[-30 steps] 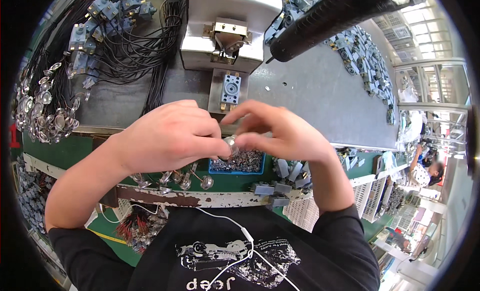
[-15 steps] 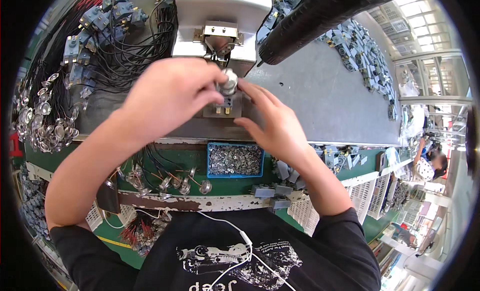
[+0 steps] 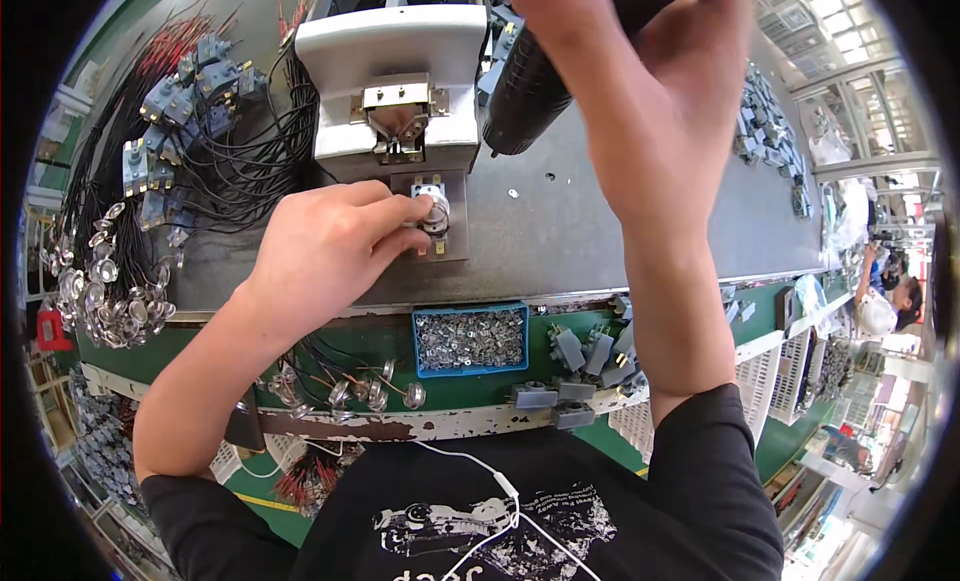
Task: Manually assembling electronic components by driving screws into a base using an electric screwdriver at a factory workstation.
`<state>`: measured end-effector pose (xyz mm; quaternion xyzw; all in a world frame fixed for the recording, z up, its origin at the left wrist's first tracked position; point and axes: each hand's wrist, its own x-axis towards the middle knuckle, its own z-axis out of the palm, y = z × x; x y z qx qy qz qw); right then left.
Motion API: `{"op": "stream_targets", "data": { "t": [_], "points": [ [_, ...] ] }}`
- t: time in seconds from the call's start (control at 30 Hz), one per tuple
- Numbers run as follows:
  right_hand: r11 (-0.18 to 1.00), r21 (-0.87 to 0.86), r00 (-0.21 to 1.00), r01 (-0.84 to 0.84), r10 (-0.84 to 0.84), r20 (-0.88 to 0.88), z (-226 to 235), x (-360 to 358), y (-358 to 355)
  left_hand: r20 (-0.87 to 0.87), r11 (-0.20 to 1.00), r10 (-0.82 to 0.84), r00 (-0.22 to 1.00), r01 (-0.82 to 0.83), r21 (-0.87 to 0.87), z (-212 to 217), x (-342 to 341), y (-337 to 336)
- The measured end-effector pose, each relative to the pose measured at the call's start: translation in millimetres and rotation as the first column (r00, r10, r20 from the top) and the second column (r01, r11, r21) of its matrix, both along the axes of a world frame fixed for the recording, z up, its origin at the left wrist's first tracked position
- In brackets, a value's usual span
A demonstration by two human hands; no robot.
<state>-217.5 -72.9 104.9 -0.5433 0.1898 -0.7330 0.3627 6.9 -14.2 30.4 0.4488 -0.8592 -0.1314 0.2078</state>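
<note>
My left hand (image 3: 325,241) pinches a round silver metal part (image 3: 437,215) between thumb and fingertips. That part sits on a small switch body with brass-coloured terminals (image 3: 439,247), which rests on a metal plate (image 3: 456,186) in front of the machine. My right hand (image 3: 665,131) is raised at the upper right, wrapped round a black cylindrical power screwdriver (image 3: 528,96). The upper end of the tool is partly hidden behind that hand. Its thin tip points down, to the right of the machine and apart from the switch.
A silver machine head (image 3: 395,51) stands behind the plate. Grey-blue switches with black wires (image 3: 190,96) and round metal caps (image 3: 100,271) crowd the left. A blue tray (image 3: 471,371) of small metal pieces lies nearer me. More switches (image 3: 770,131) are heaped at the far right.
My right hand has left the round metal part and risen to the screwdriver. My left hand has lowered the part onto the switch body. The whole view has shifted slightly.
</note>
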Motion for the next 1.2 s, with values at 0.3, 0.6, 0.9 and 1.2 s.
{"op": "stream_targets", "data": {
  "t": [0.3, 0.6, 0.9, 1.2],
  "points": [
    [0.995, 0.096, 0.989, -0.001, 0.015, -0.147, 2, -11, 11, -0.043, 0.992, 0.013, 0.999, -0.008, 0.123, -3, 7, -3],
    [0.987, 0.153, 0.954, -0.048, 0.091, -0.284, 10, 15, -6, -0.113, 0.948, 0.025, 0.993, 0.013, 0.319, -5, 13, -8],
    [0.938, -0.307, 0.982, -0.163, 0.122, -0.146, 2, 100, -39, -0.129, 0.98, -0.018, 0.991, 0.043, 0.195, -10, 12, -5],
    [0.944, -0.28, 0.978, -0.173, 0.131, -0.164, 9, 106, -59, -0.04, 0.993, -0.049, 0.998, 0.054, 0.11, -7, 8, -6]
  ]
}}
